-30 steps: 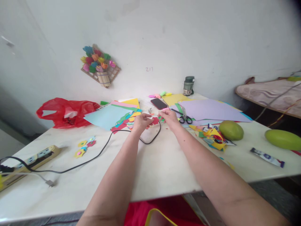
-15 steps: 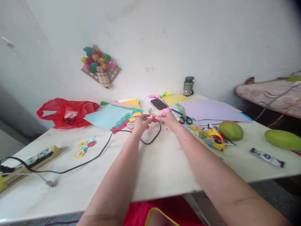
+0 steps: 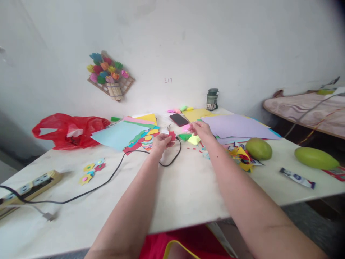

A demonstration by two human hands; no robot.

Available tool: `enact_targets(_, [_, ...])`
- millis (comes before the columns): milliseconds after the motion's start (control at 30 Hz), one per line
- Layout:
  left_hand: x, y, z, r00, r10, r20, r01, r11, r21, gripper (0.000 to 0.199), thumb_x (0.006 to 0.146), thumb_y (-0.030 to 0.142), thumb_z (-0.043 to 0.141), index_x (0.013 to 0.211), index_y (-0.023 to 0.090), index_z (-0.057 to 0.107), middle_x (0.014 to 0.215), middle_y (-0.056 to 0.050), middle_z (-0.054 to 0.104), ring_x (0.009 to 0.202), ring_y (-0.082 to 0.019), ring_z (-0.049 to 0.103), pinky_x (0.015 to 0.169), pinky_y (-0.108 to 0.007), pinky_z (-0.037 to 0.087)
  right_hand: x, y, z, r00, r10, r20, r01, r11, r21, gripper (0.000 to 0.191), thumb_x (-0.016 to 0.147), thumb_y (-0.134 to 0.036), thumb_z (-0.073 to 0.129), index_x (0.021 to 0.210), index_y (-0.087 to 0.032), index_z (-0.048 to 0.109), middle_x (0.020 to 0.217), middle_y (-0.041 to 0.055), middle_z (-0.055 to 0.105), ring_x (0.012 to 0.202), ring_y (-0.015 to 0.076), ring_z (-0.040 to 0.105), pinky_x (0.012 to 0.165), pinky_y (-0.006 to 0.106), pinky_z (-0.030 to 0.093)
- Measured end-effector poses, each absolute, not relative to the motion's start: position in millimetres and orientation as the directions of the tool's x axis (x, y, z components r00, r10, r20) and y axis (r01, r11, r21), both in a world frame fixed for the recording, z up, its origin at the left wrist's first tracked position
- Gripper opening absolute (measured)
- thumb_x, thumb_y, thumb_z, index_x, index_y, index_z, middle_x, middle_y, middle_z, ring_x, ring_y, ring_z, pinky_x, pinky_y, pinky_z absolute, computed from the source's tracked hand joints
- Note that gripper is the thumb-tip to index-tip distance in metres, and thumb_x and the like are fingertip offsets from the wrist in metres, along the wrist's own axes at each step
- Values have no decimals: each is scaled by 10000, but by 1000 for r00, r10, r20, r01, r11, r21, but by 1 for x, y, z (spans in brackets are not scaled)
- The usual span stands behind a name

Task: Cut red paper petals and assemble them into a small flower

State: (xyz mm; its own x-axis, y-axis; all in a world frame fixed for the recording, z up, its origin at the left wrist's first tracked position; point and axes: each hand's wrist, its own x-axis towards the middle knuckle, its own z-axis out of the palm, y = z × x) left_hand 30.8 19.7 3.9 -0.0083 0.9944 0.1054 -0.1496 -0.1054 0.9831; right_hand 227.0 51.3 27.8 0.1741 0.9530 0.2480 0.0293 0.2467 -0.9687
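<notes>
My left hand (image 3: 161, 143) is closed on a small red paper cutout (image 3: 171, 135), pinched upright between thumb and fingers. To its right, my right hand (image 3: 201, 130) is held over the table with its fingers loosely bent and apart, its tips beside a pink piece (image 3: 186, 128). Below those tips lie a green folded piece (image 3: 185, 137) and a yellow one (image 3: 194, 139). Layered coloured paper cutouts (image 3: 147, 139) spread out left of my left hand. Finished-looking paper flowers (image 3: 93, 169) rest farther left. My right hand and forearm hide the scissors.
A black cable (image 3: 107, 180) runs from the power strip (image 3: 32, 187) to near my left hand. Around are a red plastic bag (image 3: 61, 138), paper sheets (image 3: 121, 135), a phone (image 3: 179, 119), purple paper (image 3: 237, 126), green fruit (image 3: 258, 148) and a glue tube (image 3: 298, 178).
My right hand has let go of the red cutout and moved right and slightly up. My left hand keeps the cutout. Green and yellow pieces now show; the scissors are covered.
</notes>
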Motion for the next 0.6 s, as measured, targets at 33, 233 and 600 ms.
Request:
enact_targets(33, [32, 19, 4, -9, 995, 100, -151, -101, 983, 383, 569, 368, 839, 722, 133, 578, 664, -61, 691, 584, -160, 665, 581, -262, 525, 232, 52, 28, 191, 950, 246, 39, 243, -969, 197, 862, -222, 539, 709, -144, 634, 603, 27, 675, 492, 76, 572, 438, 158, 389])
enact_targets(233, [38, 16, 3, -39, 997, 72, -136, -77, 988, 344, 571, 331, 834, 660, 136, 566, 606, -42, 668, 546, -153, 650, 578, -270, 531, 244, 57, 25, 222, 938, 266, 168, 231, -958, 321, 859, -327, 568, 582, -165, 555, 496, 5, 591, 421, 89, 516, 438, 197, 394])
enact_targets(600, [39, 12, 5, -28, 996, 80, -191, -84, 978, 365, 524, 319, 851, 644, 141, 556, 639, -43, 678, 578, -157, 659, 600, -272, 524, 253, 65, 18, 177, 947, 268, 490, 152, -859, 342, 873, -322, 497, 578, -179, 595, 576, 26, 637, 518, 132, 571, 569, 254, 445])
